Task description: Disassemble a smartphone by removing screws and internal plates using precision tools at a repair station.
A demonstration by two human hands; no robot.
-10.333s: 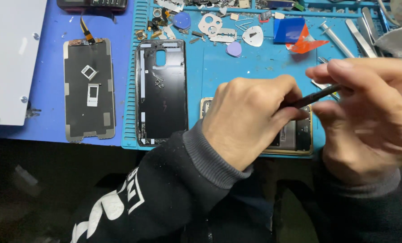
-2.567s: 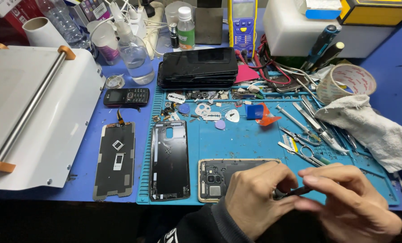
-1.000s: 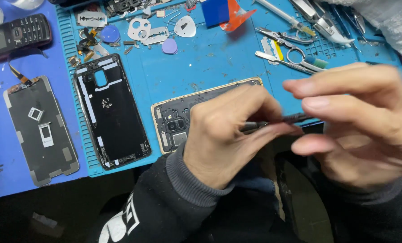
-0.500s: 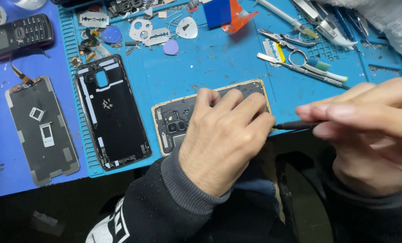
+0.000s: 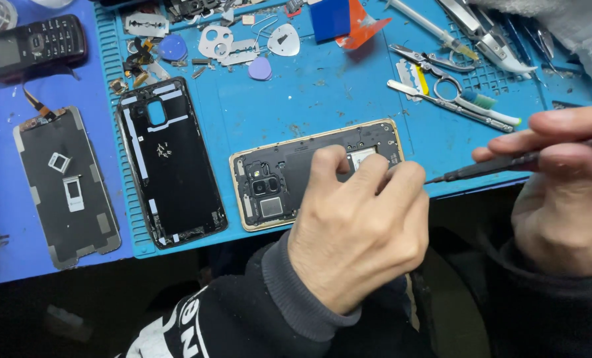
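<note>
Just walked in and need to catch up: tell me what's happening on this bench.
A person is working on an opened phone lying on a blue mat. The left hand rests on the phone, fingers pressing its exposed inside. The right hand holds a thin dark tool, tip pointing at the phone's edge. A detached back cover lies alongside.

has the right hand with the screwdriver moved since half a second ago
Yes. The right hand with the screwdriver has pulled rightward, away from the opened phone; its tip now sits just past the phone's right edge.
</note>
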